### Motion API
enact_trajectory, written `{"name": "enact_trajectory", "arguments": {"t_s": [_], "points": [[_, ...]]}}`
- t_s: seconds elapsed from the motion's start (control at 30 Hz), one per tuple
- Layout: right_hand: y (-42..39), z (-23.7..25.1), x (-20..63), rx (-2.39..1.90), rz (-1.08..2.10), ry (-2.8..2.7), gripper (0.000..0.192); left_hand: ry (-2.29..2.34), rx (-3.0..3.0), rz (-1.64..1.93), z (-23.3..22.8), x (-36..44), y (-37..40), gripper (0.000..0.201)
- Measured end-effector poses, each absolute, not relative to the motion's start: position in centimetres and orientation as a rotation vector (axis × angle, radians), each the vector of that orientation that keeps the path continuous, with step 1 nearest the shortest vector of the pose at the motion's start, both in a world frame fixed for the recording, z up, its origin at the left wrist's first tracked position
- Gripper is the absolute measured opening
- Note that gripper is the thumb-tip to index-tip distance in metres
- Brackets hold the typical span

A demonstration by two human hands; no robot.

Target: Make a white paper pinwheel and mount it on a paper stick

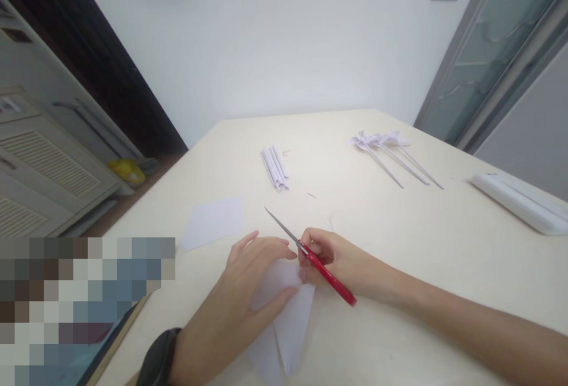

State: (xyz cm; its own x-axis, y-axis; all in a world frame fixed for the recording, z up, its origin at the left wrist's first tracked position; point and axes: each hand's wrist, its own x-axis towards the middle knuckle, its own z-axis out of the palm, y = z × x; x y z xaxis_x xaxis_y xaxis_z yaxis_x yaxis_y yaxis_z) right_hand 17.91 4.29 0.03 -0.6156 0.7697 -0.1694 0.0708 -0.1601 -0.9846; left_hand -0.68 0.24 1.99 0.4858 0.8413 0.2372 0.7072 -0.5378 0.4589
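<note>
My left hand (251, 291) curves over a white sheet of paper (295, 324), its thumb and fingers on either side of one part of it. The paper has a folded or cut flap pointing down toward me. In my right hand (331, 256) is a pair of scissors (331, 278) with red handles, its thin blades pointing up and left and looking closed. The right fingertips also pinch the upper edge of the paper, close to the left fingers. Another white sheet (215, 220) lies flat beyond my left hand.
Several rolled paper tubes (275, 168) lie mid-table. Three paper pinwheels (377, 140) on sticks rest at the back right. Small paper scraps (312, 195) are scattered nearby. A long white object (523, 202) lies at the right edge. A pixelated area covers the lower left.
</note>
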Motion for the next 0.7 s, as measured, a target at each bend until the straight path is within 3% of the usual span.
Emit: {"name": "enact_trajectory", "arguments": {"t_s": [0.47, 0.7], "points": [[3.9, 0.8, 18.0, -0.904, 1.893, -1.534, 0.028, 1.281, 2.343, 0.635, 1.9, -0.7, 0.5, 0.019], [4.0, 2.0, 18.4, -0.836, 1.907, -1.477, 0.021, 1.3, 2.325, 0.636, 2.7, -0.8, 0.6, 0.017]]}}
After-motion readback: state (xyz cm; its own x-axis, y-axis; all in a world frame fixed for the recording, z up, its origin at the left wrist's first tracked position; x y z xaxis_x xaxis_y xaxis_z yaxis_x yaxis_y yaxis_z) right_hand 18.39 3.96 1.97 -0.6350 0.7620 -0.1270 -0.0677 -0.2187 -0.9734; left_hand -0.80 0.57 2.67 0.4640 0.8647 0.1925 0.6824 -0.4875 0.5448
